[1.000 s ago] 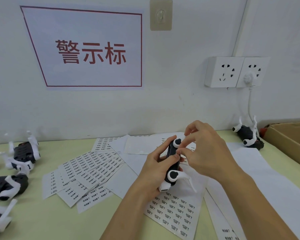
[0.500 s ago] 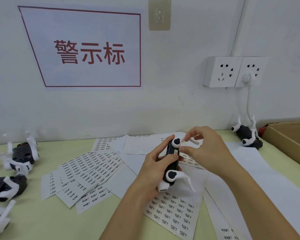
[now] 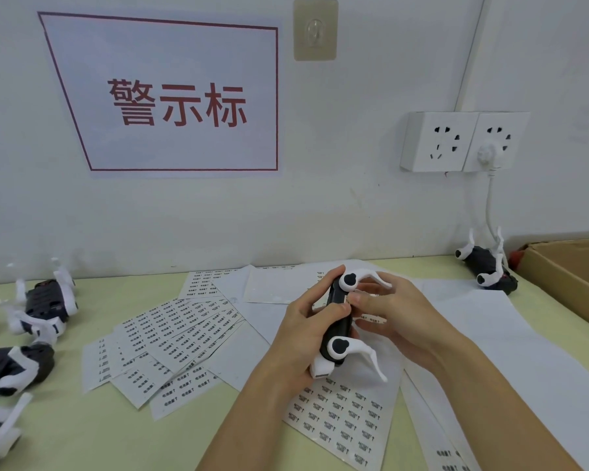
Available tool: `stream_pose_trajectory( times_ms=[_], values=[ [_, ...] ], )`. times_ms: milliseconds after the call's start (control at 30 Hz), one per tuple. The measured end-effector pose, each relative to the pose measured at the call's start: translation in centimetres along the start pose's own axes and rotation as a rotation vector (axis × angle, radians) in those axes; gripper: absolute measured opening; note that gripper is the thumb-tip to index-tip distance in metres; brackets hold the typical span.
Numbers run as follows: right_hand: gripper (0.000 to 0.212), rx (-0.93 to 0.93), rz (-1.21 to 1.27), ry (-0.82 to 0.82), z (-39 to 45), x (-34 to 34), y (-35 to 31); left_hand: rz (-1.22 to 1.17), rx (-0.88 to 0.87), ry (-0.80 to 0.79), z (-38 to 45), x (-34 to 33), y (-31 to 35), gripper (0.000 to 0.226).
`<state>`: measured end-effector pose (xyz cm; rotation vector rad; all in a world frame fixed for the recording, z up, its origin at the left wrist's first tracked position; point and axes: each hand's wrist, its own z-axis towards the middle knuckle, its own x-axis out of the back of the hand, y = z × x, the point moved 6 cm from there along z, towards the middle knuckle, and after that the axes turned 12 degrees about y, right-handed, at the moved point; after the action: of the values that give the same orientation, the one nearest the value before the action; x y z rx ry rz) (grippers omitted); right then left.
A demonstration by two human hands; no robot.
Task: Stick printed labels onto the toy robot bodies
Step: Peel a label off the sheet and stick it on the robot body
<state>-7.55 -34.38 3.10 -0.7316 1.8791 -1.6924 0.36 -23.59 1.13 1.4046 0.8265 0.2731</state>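
On wall, red-bordered sign (image 3: 170, 96) reads 警示标.

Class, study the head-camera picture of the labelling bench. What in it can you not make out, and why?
- Any label on the black toy robot body with white legs, head view: the left hand and right hand cover its sides.
- Print on the white label sheets, head view: too small to read.
- Black-and-white toy robots at left, head view: blurred, cut by the edge.
- Brown cardboard box, head view: cut off, contents hidden.
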Motion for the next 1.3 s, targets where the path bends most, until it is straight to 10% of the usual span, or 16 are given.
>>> stream_pose_trajectory(
  times_ms=[567, 1300],
  values=[
    [0.024, 0.003, -0.075, 0.101, 0.3, -0.5, -0.1, -0.023, -0.014, 0.021, -0.1, 0.2, 0.0, 0.052],
    [0.021, 0.013, 0.143, -0.206, -0.8, -1.5, 0.0, -0.11, 0.019, -0.02, 0.2, 0.1, -0.1, 0.043]
  ],
)
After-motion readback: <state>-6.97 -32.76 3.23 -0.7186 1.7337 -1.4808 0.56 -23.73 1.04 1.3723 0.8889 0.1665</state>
